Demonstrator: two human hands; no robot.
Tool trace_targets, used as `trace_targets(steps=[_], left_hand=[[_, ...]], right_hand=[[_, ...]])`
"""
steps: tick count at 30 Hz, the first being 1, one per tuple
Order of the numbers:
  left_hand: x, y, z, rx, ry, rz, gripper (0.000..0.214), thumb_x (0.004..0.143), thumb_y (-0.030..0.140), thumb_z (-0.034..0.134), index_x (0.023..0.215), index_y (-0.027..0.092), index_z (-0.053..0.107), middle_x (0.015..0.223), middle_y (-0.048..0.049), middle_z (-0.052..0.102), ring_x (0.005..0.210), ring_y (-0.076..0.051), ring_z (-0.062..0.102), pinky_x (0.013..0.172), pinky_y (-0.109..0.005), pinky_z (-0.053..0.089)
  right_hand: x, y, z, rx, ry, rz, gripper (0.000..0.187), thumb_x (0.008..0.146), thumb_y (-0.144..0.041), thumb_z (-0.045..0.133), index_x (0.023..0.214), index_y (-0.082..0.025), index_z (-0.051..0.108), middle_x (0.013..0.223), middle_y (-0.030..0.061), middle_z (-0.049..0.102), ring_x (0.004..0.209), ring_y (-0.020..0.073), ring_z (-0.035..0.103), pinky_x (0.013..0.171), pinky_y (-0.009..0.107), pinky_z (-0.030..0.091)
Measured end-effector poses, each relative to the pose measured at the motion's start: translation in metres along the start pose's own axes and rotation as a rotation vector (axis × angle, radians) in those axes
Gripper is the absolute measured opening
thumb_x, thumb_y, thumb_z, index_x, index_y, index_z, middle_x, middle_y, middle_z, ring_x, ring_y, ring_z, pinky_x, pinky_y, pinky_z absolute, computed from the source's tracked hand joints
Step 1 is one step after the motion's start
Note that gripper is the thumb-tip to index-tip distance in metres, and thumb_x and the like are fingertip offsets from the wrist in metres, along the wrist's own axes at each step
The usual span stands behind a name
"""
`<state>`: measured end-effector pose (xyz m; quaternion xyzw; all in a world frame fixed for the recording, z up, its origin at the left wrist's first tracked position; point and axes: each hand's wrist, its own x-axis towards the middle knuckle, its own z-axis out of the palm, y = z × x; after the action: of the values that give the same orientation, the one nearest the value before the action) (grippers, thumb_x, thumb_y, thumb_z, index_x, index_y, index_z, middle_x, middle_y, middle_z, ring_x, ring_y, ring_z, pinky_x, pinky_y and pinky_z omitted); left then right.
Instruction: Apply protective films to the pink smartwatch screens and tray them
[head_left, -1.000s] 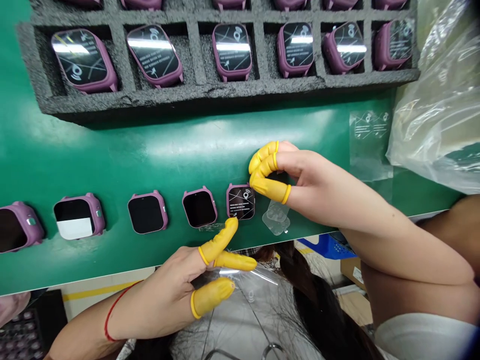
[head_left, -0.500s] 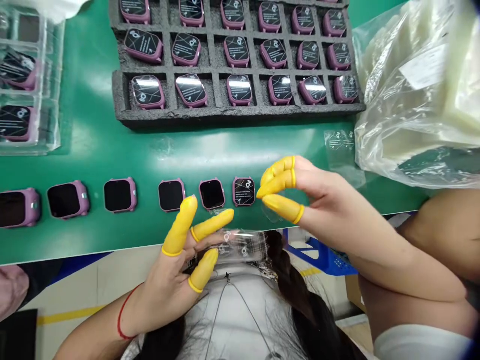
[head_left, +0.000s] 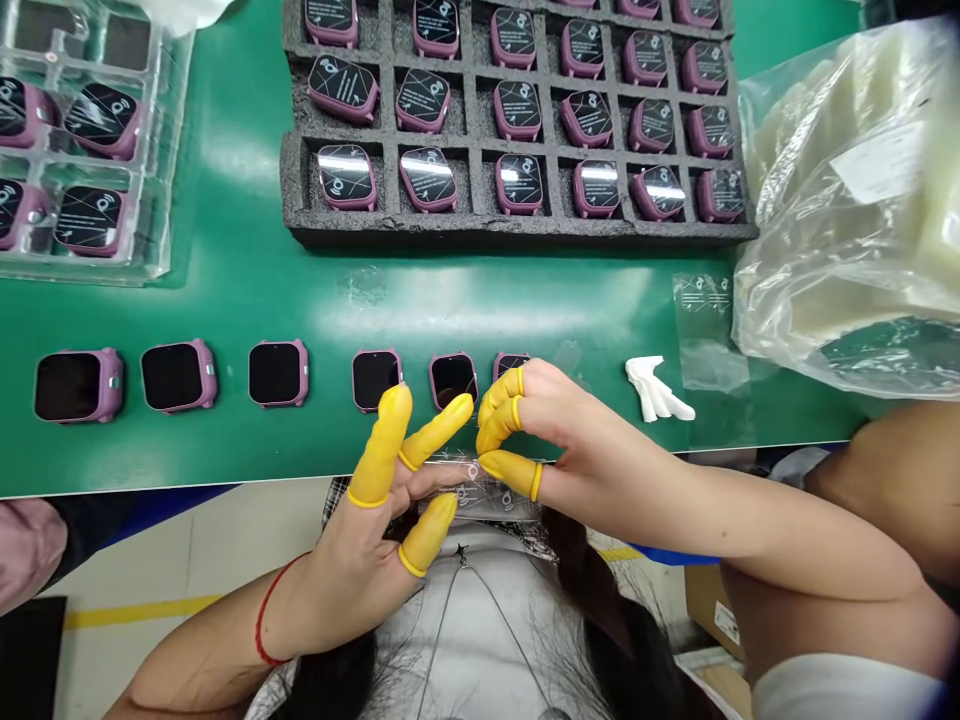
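Note:
My left hand [head_left: 375,530], with yellow finger cots, has its thumb and two fingers spread. Its lower fingers hold a clear film sheet [head_left: 480,497] with white printing near the table's front edge. My right hand [head_left: 551,425], also in yellow cots, is pinched over the sheet's upper edge; anything between its fingertips is hidden. Just behind it, a purple smartwatch with a printed screen film [head_left: 512,364] is partly covered. Left of that lie a dark-screened smartwatch [head_left: 453,380], another smartwatch [head_left: 375,378] behind my left index finger, and several more in a row.
A dark foam tray [head_left: 525,232] holds several purple watches at the back. A clear plastic tray [head_left: 161,225] with watches stands at left. At right are a plastic bag [head_left: 847,290], a loose film sheet [head_left: 705,335] and a crumpled white piece [head_left: 660,390].
My right hand has moved left and toward me, from beside the film-covered watch to the sheet at my left hand. The camera view has shifted, uncovering the white piece.

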<state>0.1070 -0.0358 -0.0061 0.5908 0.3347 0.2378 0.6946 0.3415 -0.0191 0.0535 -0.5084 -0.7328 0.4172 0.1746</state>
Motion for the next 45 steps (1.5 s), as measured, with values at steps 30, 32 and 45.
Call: trace_targets(steps=[30,32,45], left_hand=[[0.024,0.012,-0.035,-0.029,-0.439,-0.141,0.065,0.099,0.031,0.055,0.154,0.044,0.023,0.127,0.004,0.069,0.111,-0.015,0.067,0.099,-0.027,0.049],[0.024,0.012,-0.035,-0.035,-0.441,-0.146,0.066,0.098,0.029,0.055,0.154,0.045,0.022,0.128,0.0051,0.069,0.112,-0.014,0.067,0.1,-0.025,0.048],[0.03,0.02,-0.035,-0.055,-0.42,-0.152,0.075,0.095,0.02,0.059,0.153,0.048,0.021,0.125,0.009,0.07,0.112,-0.01,0.067,0.101,-0.02,0.047]], right_hand=[[0.069,0.045,-0.034,0.046,-0.139,-0.012,0.018,0.09,-0.017,0.058,0.073,-0.019,0.056,0.089,0.0044,0.061,0.095,0.0184,0.054,0.088,0.035,0.045],[0.069,0.045,-0.034,0.032,-0.142,-0.023,0.019,0.091,-0.017,0.057,0.072,-0.018,0.056,0.088,0.0045,0.061,0.093,0.0179,0.054,0.088,0.035,0.044],[0.068,0.047,-0.033,-0.026,-0.123,-0.066,0.022,0.093,-0.019,0.057,0.072,-0.018,0.054,0.086,0.0032,0.059,0.091,0.0164,0.053,0.085,0.033,0.045]])
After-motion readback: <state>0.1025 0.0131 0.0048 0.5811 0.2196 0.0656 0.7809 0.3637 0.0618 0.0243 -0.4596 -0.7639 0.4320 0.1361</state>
